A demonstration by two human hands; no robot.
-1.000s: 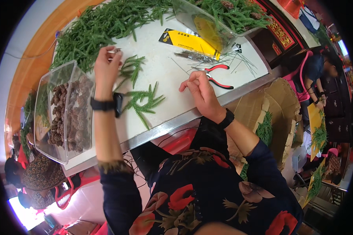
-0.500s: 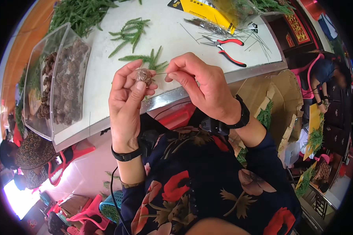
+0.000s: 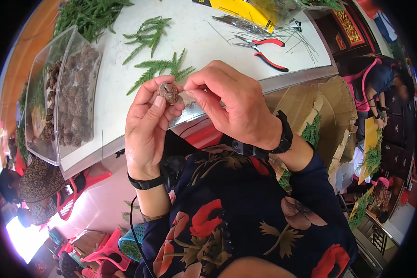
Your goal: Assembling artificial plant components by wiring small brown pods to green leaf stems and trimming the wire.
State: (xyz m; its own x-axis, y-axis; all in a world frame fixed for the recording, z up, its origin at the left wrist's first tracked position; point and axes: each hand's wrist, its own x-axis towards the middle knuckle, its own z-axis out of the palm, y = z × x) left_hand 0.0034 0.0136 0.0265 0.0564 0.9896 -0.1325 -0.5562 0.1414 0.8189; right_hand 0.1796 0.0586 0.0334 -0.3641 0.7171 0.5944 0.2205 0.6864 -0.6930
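Observation:
A small brown pine cone sits between the thumb and fingers of my left hand, above the table's front edge. My right hand is pinched close beside the cone, its thumb and forefinger closed on a thin wire. Only a short bit of that wire shows, between the fingertips and the cone. Just beyond my hands lies a green artificial pine sprig, with a second sprig farther back. Red-and-black-handled pliers rest on the table with their jaws apart.
A clear plastic box of pine cones stands at the left of the white table. Loose wires and a yellow package lie at the back right. Greenery is heaped at the back left. Cardboard stands to the right.
My right hand has moved in toward the pine cone, and less of the wire shows between them. The cone has turned in my left hand. The whole view has shifted slightly.

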